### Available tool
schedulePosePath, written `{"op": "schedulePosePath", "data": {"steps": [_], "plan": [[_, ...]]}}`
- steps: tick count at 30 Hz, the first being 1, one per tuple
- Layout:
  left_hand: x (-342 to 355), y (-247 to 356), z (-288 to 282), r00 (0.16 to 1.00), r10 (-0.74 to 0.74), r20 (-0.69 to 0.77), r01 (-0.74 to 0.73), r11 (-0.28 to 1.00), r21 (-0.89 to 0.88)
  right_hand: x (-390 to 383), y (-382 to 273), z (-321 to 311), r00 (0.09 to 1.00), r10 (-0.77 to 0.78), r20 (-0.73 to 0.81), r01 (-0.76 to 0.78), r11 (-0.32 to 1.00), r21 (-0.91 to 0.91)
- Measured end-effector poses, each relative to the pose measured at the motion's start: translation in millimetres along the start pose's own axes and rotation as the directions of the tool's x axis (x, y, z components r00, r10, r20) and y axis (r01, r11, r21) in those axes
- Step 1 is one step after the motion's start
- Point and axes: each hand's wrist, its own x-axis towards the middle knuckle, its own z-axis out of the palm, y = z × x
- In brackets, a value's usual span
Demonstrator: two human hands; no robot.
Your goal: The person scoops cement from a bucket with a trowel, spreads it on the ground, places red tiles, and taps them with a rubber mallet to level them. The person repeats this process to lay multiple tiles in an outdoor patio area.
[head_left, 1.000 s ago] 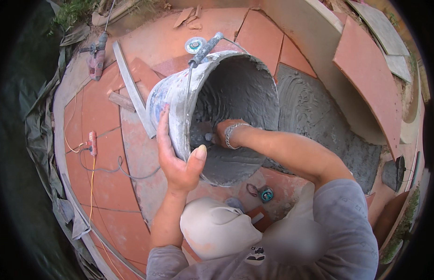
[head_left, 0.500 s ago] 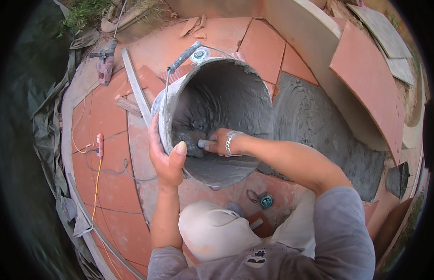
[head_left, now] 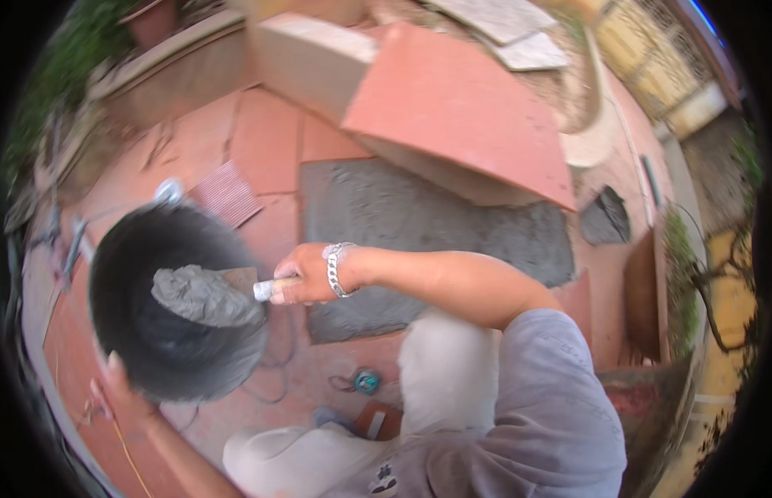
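Observation:
My right hand (head_left: 307,274) is closed round the handle of a trowel (head_left: 241,278). Heaped on the trowel's blade is a lump of wet grey mortar (head_left: 199,295), held over the mouth of a large bucket (head_left: 112,249). Grey residue coats the bucket's inner wall, and the bucket tilts toward me. At its lower left rim my left hand (head_left: 124,392) grips the side, thumb near the edge and the other fingers partly hidden. To the right of the bucket, a bed of grey mortar (head_left: 452,245) is spread between reddish tiles.
A large reddish slab (head_left: 460,108) leans over the mortar bed's far side. A small dark bucket (head_left: 605,217) lies to the right. Near my knees is a round teal tape measure (head_left: 366,381). A ribbed reddish tile piece (head_left: 226,193) lies behind the big bucket.
My right hand has lifted the trowel out of the bucket with mortar on it. My view has swung right, so the bucket and left hand now appear farther left.

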Motion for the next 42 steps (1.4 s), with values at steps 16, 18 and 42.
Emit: {"op": "schedulePosePath", "data": {"steps": [16, 18, 42], "plan": [[0, 38, 49, 0.980, -0.016, -0.199, 0.042, 0.991, 0.129, -367, 248, 23, 0.388, 0.658, -0.645, -0.621, 0.704, 0.345], [-2, 40, 51, 0.972, -0.044, -0.229, 0.075, 0.989, 0.127, -383, 278, 32, 0.247, 0.647, -0.722, -0.740, 0.607, 0.291], [-4, 4, 45, 0.890, -0.234, -0.391, 0.257, 0.966, 0.007, -380, 374, 12, 0.052, 0.839, -0.542, -0.888, 0.287, 0.359]]}}
